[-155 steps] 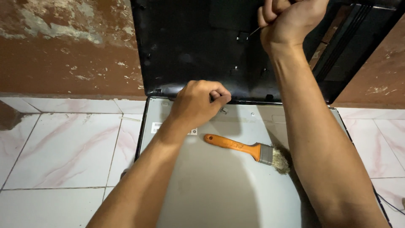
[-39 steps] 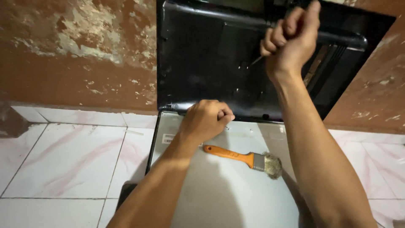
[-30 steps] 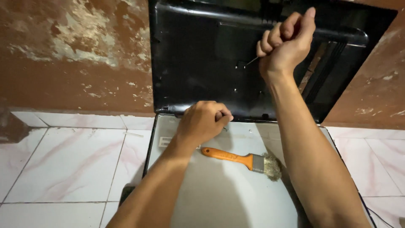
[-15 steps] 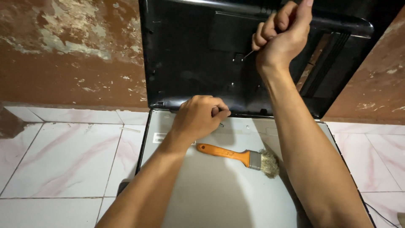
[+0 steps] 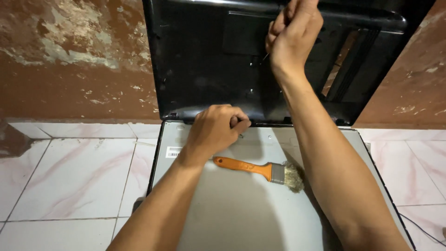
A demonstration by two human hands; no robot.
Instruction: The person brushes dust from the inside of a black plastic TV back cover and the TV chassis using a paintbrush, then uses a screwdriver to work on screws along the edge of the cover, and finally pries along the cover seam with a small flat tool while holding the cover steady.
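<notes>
Black plastic back cover of a flat screen stands tilted up against the flaking brown wall, its lower edge meeting the far edge of the flat grey metal panel that lies on the white marbled floor tiles. The right hand is raised against the upper part of this cover, fingers curled into a closed fist around a thin metal tool; only a short tip of it shows just below the curled fingers, pointing at the dark surface, and the handle is hidden inside the fist, so its kind cannot be told. Just beyond those knuckles runs a raised ridge along the cover's top, and to the outer side of the wrist a long slot in the plastic opens onto the wall behind. The left hand rests on the grey panel right at the seam with the cover, fingers bent shut with thumb pressed to the forefinger; whether anything small is pinched between them cannot be told. Near the heel of this hand, toward the person, lies a paintbrush with an orange handle, a metal band and pale frayed bristles, untouched by either hand. A small white label sits on the panel beside the left wrist
</notes>
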